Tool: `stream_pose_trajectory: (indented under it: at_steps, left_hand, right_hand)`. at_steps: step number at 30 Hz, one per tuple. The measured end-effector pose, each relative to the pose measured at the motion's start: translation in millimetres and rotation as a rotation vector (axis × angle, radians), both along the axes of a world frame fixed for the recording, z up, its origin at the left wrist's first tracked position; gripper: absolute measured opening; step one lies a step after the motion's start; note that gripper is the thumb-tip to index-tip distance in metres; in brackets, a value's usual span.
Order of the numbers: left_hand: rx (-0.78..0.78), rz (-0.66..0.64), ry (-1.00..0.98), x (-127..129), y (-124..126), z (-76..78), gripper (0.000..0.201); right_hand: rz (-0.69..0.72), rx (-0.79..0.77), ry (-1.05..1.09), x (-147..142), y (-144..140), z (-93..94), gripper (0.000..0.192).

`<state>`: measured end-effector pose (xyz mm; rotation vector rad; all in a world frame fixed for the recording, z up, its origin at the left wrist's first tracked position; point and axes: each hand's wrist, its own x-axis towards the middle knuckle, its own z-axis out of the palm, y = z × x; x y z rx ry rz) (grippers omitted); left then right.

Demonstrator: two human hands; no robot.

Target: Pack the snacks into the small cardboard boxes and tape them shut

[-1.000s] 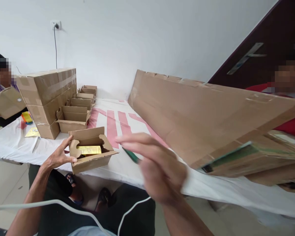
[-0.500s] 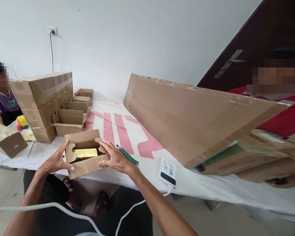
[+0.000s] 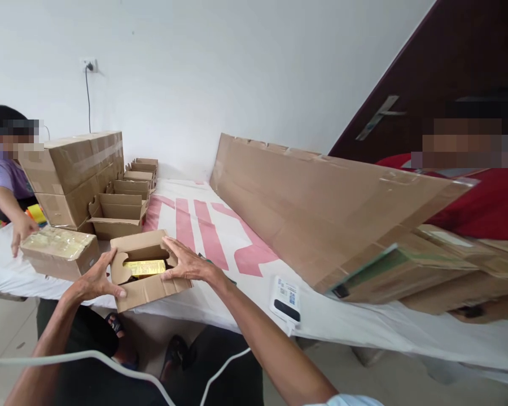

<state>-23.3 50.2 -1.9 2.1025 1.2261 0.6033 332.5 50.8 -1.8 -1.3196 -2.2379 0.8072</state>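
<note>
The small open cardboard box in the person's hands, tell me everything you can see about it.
The small cardboard box is plain brown corrugated card, open at the top with its lid flap standing up behind. It sits slightly askew at the near edge of the white-covered table. Inside lies a shiny gold packet. The left hand holds its left side, and the right hand rests on its right top edge.
</note>
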Motion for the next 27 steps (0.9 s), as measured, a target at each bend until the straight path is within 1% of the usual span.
stream_pose_trajectory:
  at_steps: [4,7,10,14,16,18,20,23,25,27]
  left_hand:
    - [0.002,-0.003,-0.005,1.0,1.6,-1.5,0.134]
    - [0.035,-0.006,-0.021,0.5,-1.2,-2.1,0.127]
    - [0.092,0.026,-0.034,-1.1,-7.3,-3.9,0.114]
    - [0.231,0.086,-0.029,1.1,-16.3,-3.9,0.096]
    - [0.313,0.108,-0.001,6.4,-20.3,-0.4,0.085]
    - [0.400,0.087,0.042,13.8,-24.2,5.8,0.071]
    - [0.485,0.024,0.095,22.0,-28.2,13.2,0.054]
    - [0.565,-0.075,0.189,33.1,-34.5,22.7,0.034]
    - [0.589,-0.115,0.245,38.6,-38.6,26.5,0.029]
    - [0.612,-0.125,0.282,41.9,-42.2,28.7,0.030]
  right_hand:
    - [-0.013,-0.003,0.028,2.3,-6.3,-1.5,0.125]
    - [-0.074,-0.008,0.070,2.6,-13.1,-1.7,0.111]
    - [-0.162,0.028,0.140,-0.1,-16.7,-6.6,0.098]
    - [-0.248,0.130,0.214,-5.9,-13.8,-17.9,0.088]
    - [-0.291,0.181,0.251,-6.8,-10.7,-22.5,0.078]
    - [-0.333,0.248,0.264,-5.6,-8.5,-24.7,0.068]
    - [-0.367,0.352,0.218,-2.9,-8.3,-24.4,0.064]
    - [-0.406,0.529,0.088,0.6,-11.1,-20.9,0.065]
    - [-0.413,0.606,-0.001,2.1,-13.4,-18.6,0.063]
    - [-0.414,0.648,-0.080,3.7,-15.1,-17.3,0.060]
